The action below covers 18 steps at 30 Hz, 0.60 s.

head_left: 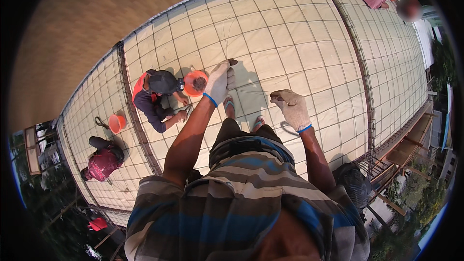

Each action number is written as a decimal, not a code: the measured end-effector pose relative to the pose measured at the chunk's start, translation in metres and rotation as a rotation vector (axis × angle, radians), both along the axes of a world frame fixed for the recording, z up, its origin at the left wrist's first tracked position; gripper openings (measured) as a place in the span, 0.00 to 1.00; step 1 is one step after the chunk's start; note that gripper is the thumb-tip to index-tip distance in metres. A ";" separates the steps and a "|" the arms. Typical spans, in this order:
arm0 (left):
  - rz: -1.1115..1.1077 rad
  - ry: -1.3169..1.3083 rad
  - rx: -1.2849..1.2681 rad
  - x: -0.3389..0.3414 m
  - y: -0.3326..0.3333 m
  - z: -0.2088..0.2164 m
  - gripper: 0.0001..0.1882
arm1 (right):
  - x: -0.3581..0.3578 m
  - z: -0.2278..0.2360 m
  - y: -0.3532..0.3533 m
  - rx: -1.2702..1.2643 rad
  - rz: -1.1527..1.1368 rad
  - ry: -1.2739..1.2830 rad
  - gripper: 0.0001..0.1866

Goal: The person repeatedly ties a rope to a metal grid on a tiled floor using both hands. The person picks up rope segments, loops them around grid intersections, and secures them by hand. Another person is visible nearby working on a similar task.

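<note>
Standing on a wide rebar grid over pale sheeting, we see a crouching worker beside an orange bowl. A thin wire runs away from us, long axis forward. Our gloved left hand is closed around it, nearer; the right hand is curled, its hold unclear.
</note>
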<state>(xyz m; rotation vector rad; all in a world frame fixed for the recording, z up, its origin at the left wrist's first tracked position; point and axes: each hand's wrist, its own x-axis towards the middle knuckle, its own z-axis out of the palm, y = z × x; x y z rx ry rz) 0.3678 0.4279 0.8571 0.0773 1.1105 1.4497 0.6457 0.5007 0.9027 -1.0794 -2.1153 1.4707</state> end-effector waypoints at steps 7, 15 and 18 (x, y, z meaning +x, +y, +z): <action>-0.147 0.054 -0.265 0.003 -0.021 -0.007 0.16 | -0.022 0.015 0.061 0.136 0.180 -0.127 0.11; -0.637 0.364 -0.447 0.012 -0.075 0.029 0.16 | -0.025 -0.013 0.066 -0.012 0.269 -0.334 0.20; -0.726 0.456 -0.376 -0.003 -0.096 0.012 0.17 | -0.057 0.021 0.022 0.458 0.324 -0.286 0.30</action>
